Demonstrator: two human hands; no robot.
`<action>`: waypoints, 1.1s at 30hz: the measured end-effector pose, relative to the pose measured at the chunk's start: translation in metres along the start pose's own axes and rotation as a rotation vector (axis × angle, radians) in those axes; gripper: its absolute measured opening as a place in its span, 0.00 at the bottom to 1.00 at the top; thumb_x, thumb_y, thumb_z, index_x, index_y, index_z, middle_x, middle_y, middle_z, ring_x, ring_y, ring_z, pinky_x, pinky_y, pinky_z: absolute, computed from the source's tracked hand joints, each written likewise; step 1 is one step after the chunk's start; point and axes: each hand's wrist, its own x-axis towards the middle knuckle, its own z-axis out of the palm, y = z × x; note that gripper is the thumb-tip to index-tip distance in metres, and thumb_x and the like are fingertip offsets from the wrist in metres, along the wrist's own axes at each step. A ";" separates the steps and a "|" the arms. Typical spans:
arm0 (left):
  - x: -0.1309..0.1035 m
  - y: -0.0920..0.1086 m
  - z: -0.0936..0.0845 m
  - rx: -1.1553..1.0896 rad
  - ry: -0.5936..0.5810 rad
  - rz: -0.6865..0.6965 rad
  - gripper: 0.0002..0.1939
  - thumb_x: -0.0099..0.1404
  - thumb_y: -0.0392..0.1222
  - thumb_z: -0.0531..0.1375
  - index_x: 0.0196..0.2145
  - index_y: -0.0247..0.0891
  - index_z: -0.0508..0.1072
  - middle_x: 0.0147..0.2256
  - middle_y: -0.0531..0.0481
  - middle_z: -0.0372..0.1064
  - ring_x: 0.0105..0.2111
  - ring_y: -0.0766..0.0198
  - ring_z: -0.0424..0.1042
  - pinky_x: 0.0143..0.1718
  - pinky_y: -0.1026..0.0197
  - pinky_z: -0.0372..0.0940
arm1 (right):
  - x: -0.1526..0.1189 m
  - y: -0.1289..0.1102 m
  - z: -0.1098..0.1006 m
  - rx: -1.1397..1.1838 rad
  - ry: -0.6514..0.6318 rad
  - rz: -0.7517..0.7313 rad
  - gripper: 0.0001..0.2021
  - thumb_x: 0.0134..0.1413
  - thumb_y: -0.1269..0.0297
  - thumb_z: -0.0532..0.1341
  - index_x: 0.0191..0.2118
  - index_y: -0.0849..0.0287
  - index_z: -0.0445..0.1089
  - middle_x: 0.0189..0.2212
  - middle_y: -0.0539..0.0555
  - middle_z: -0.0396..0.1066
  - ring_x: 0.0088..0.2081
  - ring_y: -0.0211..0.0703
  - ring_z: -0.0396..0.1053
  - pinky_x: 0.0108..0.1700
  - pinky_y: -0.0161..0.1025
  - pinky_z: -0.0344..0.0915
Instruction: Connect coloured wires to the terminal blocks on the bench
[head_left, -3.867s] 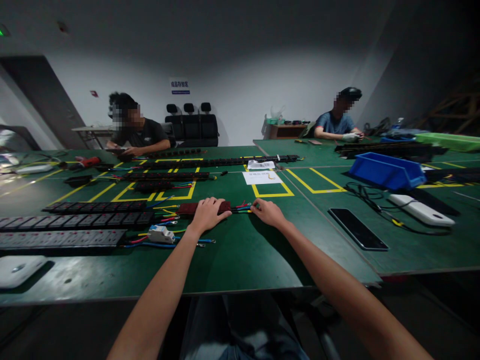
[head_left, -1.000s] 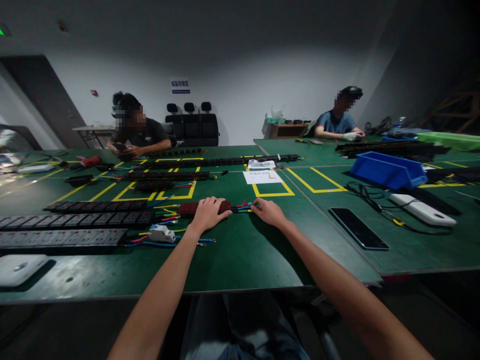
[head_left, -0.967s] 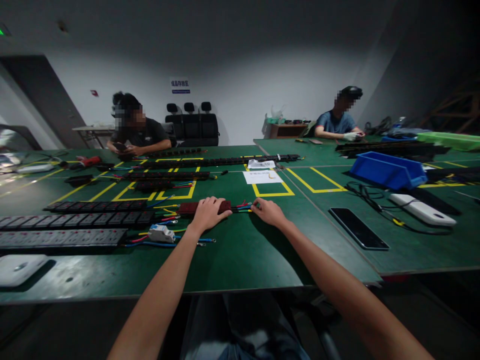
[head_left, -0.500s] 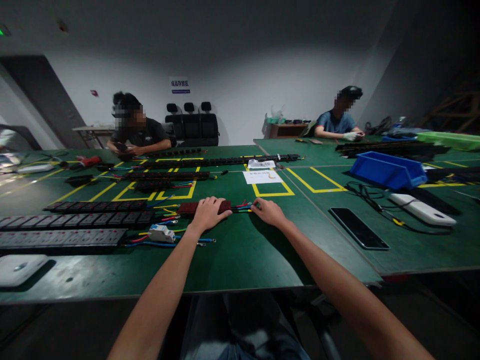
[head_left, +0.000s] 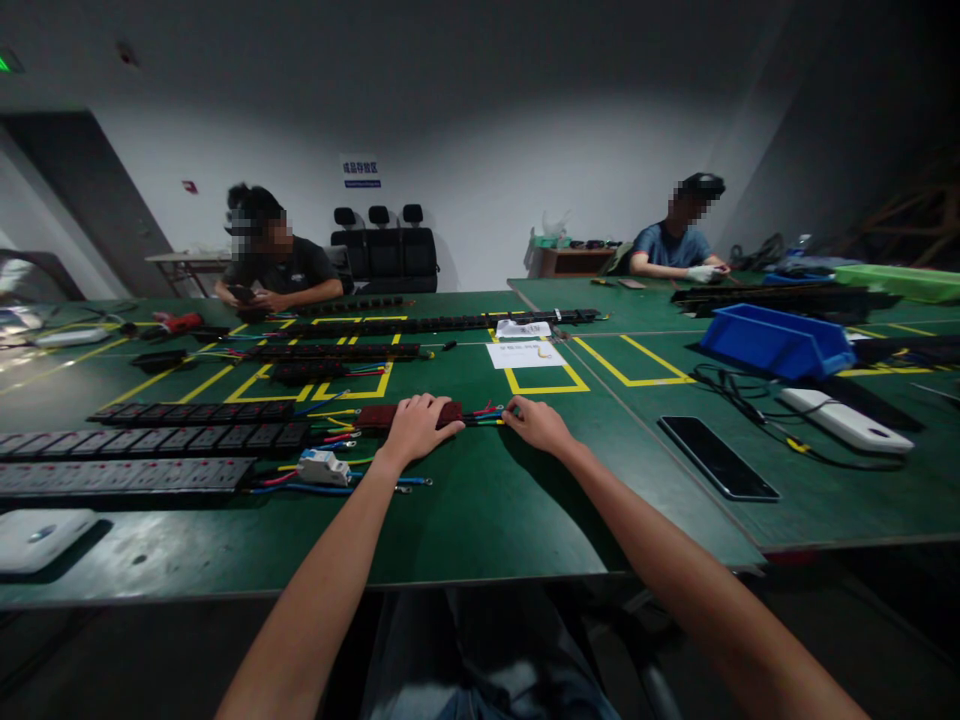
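A short dark red strip lies on the green table, with coloured wires coming out of its right end. My left hand is laid over the strip, fingers curled across its far edge and thumb stretched along the near side. Red, blue and green wires run from the strip toward my right hand. At their tips the thumb and fingers of that hand are pinched together. The exact wire between them is too small to tell. Left of the strip lie several black socket strips with wire ends and a white breaker.
A phone, a white device with black cable and a blue bin are to the right. Another white device sits near left. Paper lies ahead. Two people sit across the table.
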 end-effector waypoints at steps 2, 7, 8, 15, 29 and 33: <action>0.000 0.000 0.000 0.002 -0.002 -0.003 0.38 0.70 0.72 0.46 0.62 0.40 0.69 0.52 0.39 0.72 0.51 0.47 0.69 0.54 0.48 0.60 | 0.000 0.000 0.000 0.005 0.001 -0.001 0.12 0.69 0.53 0.57 0.45 0.53 0.73 0.33 0.52 0.77 0.34 0.43 0.71 0.30 0.36 0.48; 0.000 0.000 -0.001 0.001 -0.010 0.002 0.39 0.70 0.72 0.46 0.62 0.39 0.69 0.52 0.38 0.71 0.51 0.47 0.69 0.54 0.47 0.60 | 0.001 0.002 0.001 0.019 0.003 -0.006 0.12 0.69 0.53 0.57 0.46 0.53 0.73 0.34 0.52 0.77 0.33 0.44 0.71 0.31 0.36 0.48; 0.000 0.000 -0.001 -0.002 -0.009 0.002 0.39 0.70 0.72 0.46 0.62 0.39 0.69 0.52 0.38 0.71 0.51 0.47 0.69 0.54 0.47 0.60 | 0.001 0.002 0.002 0.018 0.002 -0.005 0.12 0.69 0.53 0.57 0.46 0.53 0.73 0.34 0.52 0.77 0.33 0.44 0.71 0.31 0.36 0.49; 0.000 0.000 -0.001 -0.008 -0.013 -0.003 0.38 0.70 0.71 0.47 0.62 0.40 0.69 0.52 0.38 0.72 0.52 0.47 0.69 0.54 0.48 0.60 | 0.002 0.002 0.002 0.013 -0.004 -0.006 0.13 0.69 0.53 0.57 0.46 0.53 0.73 0.34 0.52 0.77 0.33 0.43 0.71 0.31 0.36 0.49; -0.001 0.002 -0.003 0.000 -0.021 -0.008 0.38 0.71 0.71 0.47 0.62 0.40 0.69 0.52 0.38 0.71 0.52 0.47 0.69 0.54 0.48 0.60 | 0.003 0.004 0.004 0.014 -0.001 -0.019 0.12 0.69 0.53 0.56 0.46 0.53 0.73 0.34 0.52 0.77 0.34 0.44 0.72 0.31 0.36 0.49; -0.001 0.002 -0.005 -0.009 -0.026 -0.012 0.38 0.71 0.71 0.47 0.62 0.40 0.69 0.52 0.38 0.71 0.52 0.47 0.69 0.54 0.48 0.60 | 0.004 0.005 0.005 0.009 -0.001 -0.019 0.12 0.69 0.53 0.56 0.45 0.53 0.73 0.33 0.52 0.77 0.34 0.44 0.72 0.30 0.36 0.49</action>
